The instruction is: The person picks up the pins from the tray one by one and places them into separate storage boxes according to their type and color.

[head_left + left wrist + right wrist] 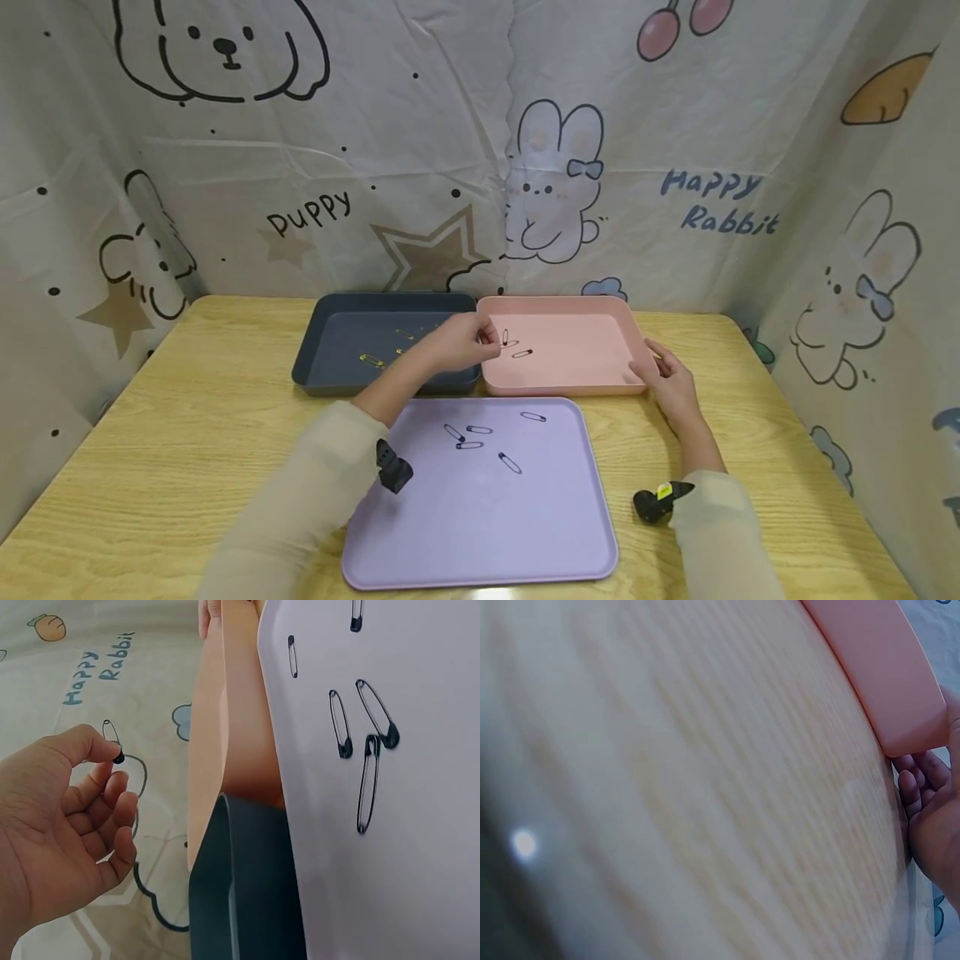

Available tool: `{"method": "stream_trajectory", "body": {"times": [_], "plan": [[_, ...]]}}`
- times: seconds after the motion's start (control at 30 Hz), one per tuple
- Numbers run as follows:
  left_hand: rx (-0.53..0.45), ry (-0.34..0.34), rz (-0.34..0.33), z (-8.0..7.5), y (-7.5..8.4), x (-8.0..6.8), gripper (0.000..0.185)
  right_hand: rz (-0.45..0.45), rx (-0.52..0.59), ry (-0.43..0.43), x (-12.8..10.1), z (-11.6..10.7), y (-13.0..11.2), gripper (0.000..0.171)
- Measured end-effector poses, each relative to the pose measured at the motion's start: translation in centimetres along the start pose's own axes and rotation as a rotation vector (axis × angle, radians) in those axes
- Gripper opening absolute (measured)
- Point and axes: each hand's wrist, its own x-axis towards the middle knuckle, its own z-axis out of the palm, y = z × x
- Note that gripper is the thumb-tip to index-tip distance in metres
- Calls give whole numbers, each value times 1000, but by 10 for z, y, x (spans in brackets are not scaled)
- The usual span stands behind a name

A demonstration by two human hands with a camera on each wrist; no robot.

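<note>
The black safety pin [112,741] was pinched between thumb and forefinger of the left hand [457,342], the other fingers loosely curled beneath it, and it hung right over the near left corner of the pink tray [600,308]. Inside the pink tray, just beyond that hand, lay two more black pins [514,345], close together and apart from the walls. The right hand [670,379] was at the pink tray's right near corner, fingers curved against the outer wall; the right wrist view showed fingertips [909,787] touching the tray's edge, though whether they actually gripped it could not be told. Left of the pink tray, butted side by side against it, sat the dark grey tray [337,308] with a few gold-coloured pins [371,360] on its floor. In front of the pink tray, nearer the person, lay the larger lilac tray [480,533], its far edge just short of both smaller trays. Five black pins [480,437] were scattered on its far half: one near the pink tray's front wall, three bunched to the left, one a little closer in. All three trays rested on the wooden table [187,400], and behind the pink tray hung a cartoon-printed cloth [420,150] with rabbits and a puppy
</note>
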Motion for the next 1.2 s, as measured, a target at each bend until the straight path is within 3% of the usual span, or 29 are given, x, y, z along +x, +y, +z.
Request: {"method": "stream_trajectory", "body": {"times": [0.4,0.77,1.2], "plan": [[-69,22,55,14,2,24,10,-4,8,3,0,1,0,72],[-126,147,97,25,1,44,11,-15,22,5,0,1,0,71],[-199,225,11,41,-10,56,11,-13,35,6,0,1,1,70]]}}
